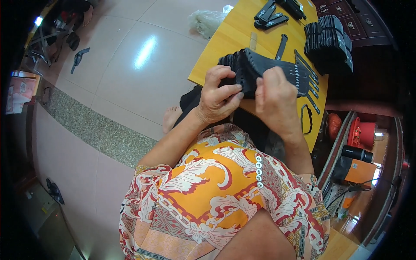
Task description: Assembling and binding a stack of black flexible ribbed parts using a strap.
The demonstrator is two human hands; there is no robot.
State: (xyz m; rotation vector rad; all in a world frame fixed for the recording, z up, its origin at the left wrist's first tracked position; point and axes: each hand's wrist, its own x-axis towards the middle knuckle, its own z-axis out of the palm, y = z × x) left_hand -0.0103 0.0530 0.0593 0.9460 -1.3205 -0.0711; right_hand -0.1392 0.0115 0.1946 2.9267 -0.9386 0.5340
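Observation:
Over the near edge of the yellow table (212, 54) I hold a stack of thin black flat pieces (284, 69) with scalloped edges and a row of pale marks. My left hand (222, 93) grips the stack's left end, fingers curled round the edges. At the front edge, my right hand (277, 102) is closed, its fingers pinching a black piece that tilts up. Which single piece it pinches is partly hidden by the fingers. Narrow black strips (315, 86) lie right of the stack, and a black strap loop (307, 119) rests nearer me.
A strapped bundle of similar black pieces (331, 41) stands at the table's right side. Black folded straps (269, 17) lie at the far end. To the right, an open drawer (346, 125) holds a black cylinder (357, 153) and an orange box (360, 171). A plastic bag (206, 22) is on the floor.

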